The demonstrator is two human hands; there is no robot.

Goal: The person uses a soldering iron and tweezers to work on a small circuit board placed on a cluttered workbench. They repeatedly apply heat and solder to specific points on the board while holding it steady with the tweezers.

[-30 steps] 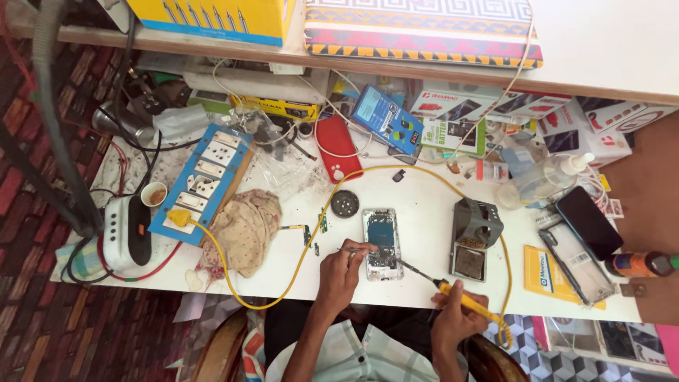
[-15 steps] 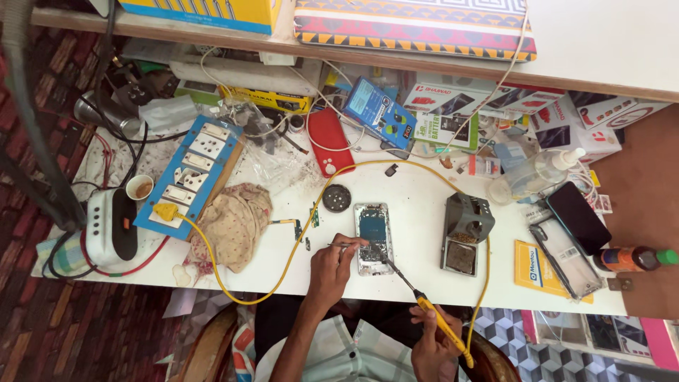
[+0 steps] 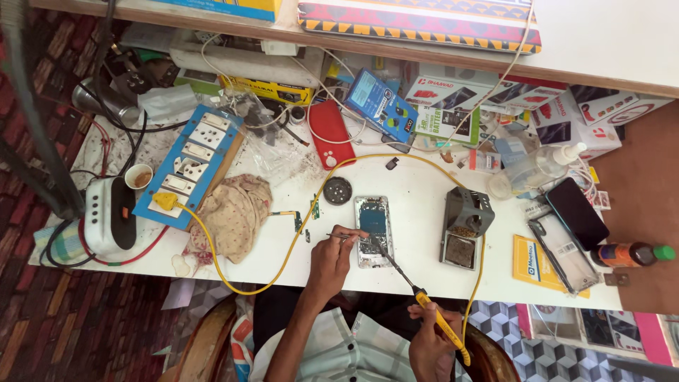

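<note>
An opened phone point(image 3: 374, 230) lies face down on the white table point(image 3: 417, 191), its blue and metal insides showing. My left hand point(image 3: 332, 258) rests beside it and pinches thin tweezers point(image 3: 342, 236) whose tips reach the phone's left edge. My right hand point(image 3: 428, 346), below the table's front edge, grips a yellow-handled soldering iron point(image 3: 440, 325); its long dark tip slants up to the phone's lower half. The iron's yellow cord point(image 3: 283, 262) loops across the table to a blue socket board point(image 3: 192, 164).
A grey iron stand with a sponge tray point(image 3: 463, 226) stands right of the phone. A crumpled cloth point(image 3: 233, 216), a round dark disc point(image 3: 337, 190), a red phone cover point(image 3: 331, 132), boxes, a clear bottle point(image 3: 534, 170) and dark phones point(image 3: 576, 212) crowd the table.
The view has shifted slightly. My right hand has dropped lower and back with the iron, its tip still at the phone. My left hand stays at the phone with the tweezers.
</note>
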